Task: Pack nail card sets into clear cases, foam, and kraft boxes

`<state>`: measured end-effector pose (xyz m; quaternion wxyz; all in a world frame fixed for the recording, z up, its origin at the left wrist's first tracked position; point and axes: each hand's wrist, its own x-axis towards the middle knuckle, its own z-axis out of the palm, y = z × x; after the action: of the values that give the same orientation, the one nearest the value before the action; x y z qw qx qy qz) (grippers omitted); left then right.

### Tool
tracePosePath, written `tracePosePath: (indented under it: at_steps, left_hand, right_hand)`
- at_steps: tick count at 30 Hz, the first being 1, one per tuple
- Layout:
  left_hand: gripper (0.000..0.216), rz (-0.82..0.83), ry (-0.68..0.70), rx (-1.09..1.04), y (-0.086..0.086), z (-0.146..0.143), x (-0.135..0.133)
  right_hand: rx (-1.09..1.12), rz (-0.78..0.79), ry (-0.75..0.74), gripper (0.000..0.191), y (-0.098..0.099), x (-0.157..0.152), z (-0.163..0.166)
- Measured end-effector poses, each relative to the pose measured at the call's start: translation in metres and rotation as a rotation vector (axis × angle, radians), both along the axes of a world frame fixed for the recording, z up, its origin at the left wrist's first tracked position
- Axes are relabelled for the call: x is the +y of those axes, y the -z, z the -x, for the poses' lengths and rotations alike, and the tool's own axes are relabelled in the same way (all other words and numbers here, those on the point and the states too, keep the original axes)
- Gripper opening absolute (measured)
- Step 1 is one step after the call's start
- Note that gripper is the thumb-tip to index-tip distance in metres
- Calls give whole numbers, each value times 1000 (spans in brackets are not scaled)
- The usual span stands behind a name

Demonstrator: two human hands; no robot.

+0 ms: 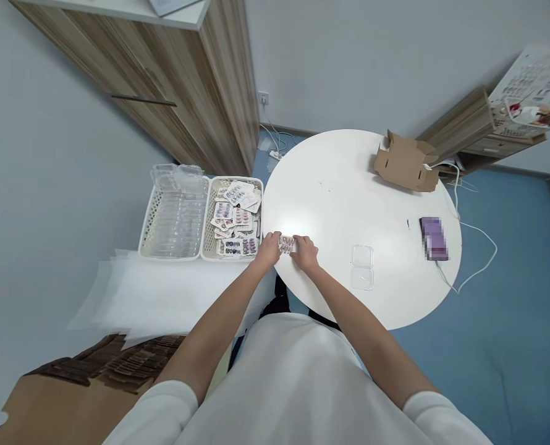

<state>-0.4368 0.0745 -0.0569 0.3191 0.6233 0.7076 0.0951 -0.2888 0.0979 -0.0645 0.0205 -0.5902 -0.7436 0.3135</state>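
Head view: hands (269, 248) hold nail-card (286, 245); nearer basket (231, 258), cards (234, 213); farther basket (148, 220), cases (178, 224).

Two bare arms (363, 327) in short white cloth sleeves (173, 400) reach forward, converging; the bare left hand (269, 248) and bare right hand (306, 254) curl inward, pinching, slightly apart.

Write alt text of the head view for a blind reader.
A person's left hand and right hand hold a card of small pinkish pieces at the left edge of a rounded white table. Farther right lie an open clear case and a cardboard box; two baskets at left contain clear containers and cards.
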Motion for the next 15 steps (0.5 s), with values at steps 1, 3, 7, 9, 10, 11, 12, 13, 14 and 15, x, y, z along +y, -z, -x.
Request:
tracePosePath:
  at_steps: [1,3,7,9,10,11,12,13,14,15]
  left_hand:
    - [54,-8,-11,-7,0,-1,-2]
    - [54,-32,-26,-36,0,-2,-6]
    - [57,-73,-80,-162,-2,-7,-13]
    - [61,-83,-105,-225,-4,-14,-16]
    - [64,-90,-108,-252,-5,-18,-18]
    - [67,-97,-102,-280,-6,-23,-20]
    - [68,-104,-89,-309,-6,-30,-22]
    - [69,-110,-75,-338,-7,-37,-25]
    - [69,-115,-62,-363,-7,-46,-28]
    - [68,-119,-48,-381,-7,-55,-31]
  right_hand:
    - [22,-1,-11,53,0,-1,-1]
    - [69,0,-23,54,-1,-3,-3]
    - [203,34,-43,63,-3,-7,-15]
    - [268,45,-59,69,-4,-9,-25]
    - [290,42,-64,70,-5,-11,-32]
    - [305,34,-67,71,-6,-12,-39]
    - [314,24,-66,70,-7,-14,-47]
    - [318,15,-62,69,-8,-17,-56]
    - [320,9,-55,67,-10,-20,-66]
    - [321,10,-46,66,-12,-24,-78]
